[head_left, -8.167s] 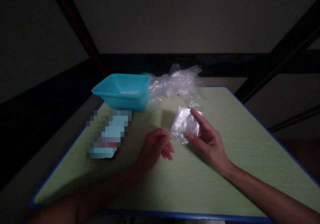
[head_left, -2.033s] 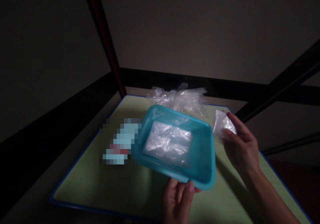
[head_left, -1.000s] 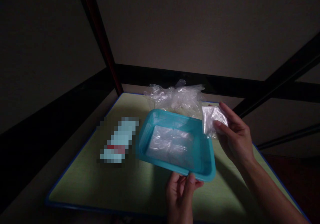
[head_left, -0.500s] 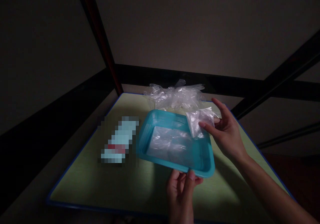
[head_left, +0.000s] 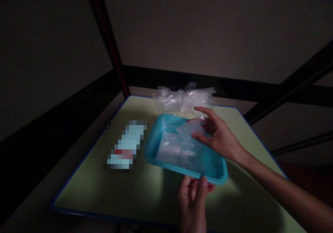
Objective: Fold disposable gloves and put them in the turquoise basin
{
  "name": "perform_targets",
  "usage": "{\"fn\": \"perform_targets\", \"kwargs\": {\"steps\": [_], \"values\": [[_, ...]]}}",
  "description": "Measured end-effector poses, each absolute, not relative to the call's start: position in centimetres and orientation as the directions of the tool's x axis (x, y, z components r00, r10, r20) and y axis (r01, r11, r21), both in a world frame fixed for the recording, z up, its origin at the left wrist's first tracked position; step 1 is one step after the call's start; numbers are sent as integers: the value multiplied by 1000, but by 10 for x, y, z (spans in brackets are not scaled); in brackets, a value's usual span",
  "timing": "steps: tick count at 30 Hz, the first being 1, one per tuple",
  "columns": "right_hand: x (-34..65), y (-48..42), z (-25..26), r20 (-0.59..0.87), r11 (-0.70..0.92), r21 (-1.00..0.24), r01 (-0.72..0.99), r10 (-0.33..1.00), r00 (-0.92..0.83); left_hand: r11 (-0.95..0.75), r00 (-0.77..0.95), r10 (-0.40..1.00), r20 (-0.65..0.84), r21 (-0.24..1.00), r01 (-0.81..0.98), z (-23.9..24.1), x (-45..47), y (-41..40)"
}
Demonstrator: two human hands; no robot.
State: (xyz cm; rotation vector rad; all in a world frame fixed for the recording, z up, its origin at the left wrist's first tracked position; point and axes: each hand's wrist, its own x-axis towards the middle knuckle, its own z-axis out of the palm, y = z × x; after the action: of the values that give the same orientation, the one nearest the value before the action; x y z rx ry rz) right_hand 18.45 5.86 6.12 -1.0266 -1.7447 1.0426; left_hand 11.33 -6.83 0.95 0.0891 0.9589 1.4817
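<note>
My left hand point(head_left: 194, 193) grips the near rim of a teal plastic tub point(head_left: 161, 127) and holds it tilted toward me over a pale green table point(head_left: 109, 195). My right hand point(head_left: 218, 136) reaches over the tub, thumb and fingers pinched on a folded clear plastic piece point(head_left: 188, 130) just above the tub's inside. More folded clear plastic point(head_left: 171, 151) lies flat on the tub's bottom.
A loose heap of clear plastic gloves point(head_left: 184, 99) sits at the table's far edge. A blurred-out pale blue packet point(head_left: 126, 146) lies left of the tub. Dark metal bars point(head_left: 109, 42) rise behind the table, whose edge is blue.
My right hand has carried the folded plastic from beside the tub's right end to over its inside and lowered it. The left hand keeps its hold on the tub's rim.
</note>
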Motion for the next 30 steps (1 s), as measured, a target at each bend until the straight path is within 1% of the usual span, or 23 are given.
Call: {"fn": "perform_targets", "kwargs": {"steps": [2, 5, 7, 10, 13, 15, 16, 18, 23, 26, 30], "values": [[180, 61, 61, 236, 379, -859, 343, 889, -392, 155, -192, 856, -480, 592, -790, 10, 113, -68], [171, 65, 61, 218, 493, -711, 502, 832, -509, 161, -187, 859, -477, 597, -786, 11, 113, -67], [164, 67, 62, 189, 559, -601, 572, 794, -578, 164, -183, 861, -475, 598, -784, 12, 113, -67], [151, 68, 65, 103, 639, -410, 651, 742, -663, 168, -182, 858, -481, 597, -785, 12, 113, -66], [137, 68, 66, 23, 715, -197, 670, 687, -726, 185, -174, 859, -481, 610, -771, 12, 112, -66], [128, 69, 64, -1, 766, -103, 634, 638, -770, 194, -168, 863, -477, 619, -761, 11, 112, -66], [124, 70, 62, -8, 787, -75, 612, 614, -790, 199, -164, 864, -477, 621, -758, 12, 111, -66], [118, 71, 58, -37, 802, -62, 594, 593, -804, 206, -155, 867, -474, 623, -755, 12, 111, -66], [118, 74, 48, -113, 763, -98, 639, 630, -768, 217, -128, 876, -465, 617, -756, 11, 110, -66], [122, 75, 48, -158, 742, -149, 654, 635, -757, 211, -125, 883, -453, 620, -756, 11, 111, -66], [124, 77, 52, -197, 748, -208, 631, 599, -776, 188, -132, 893, -430, 625, -758, 11, 112, -65]]}}
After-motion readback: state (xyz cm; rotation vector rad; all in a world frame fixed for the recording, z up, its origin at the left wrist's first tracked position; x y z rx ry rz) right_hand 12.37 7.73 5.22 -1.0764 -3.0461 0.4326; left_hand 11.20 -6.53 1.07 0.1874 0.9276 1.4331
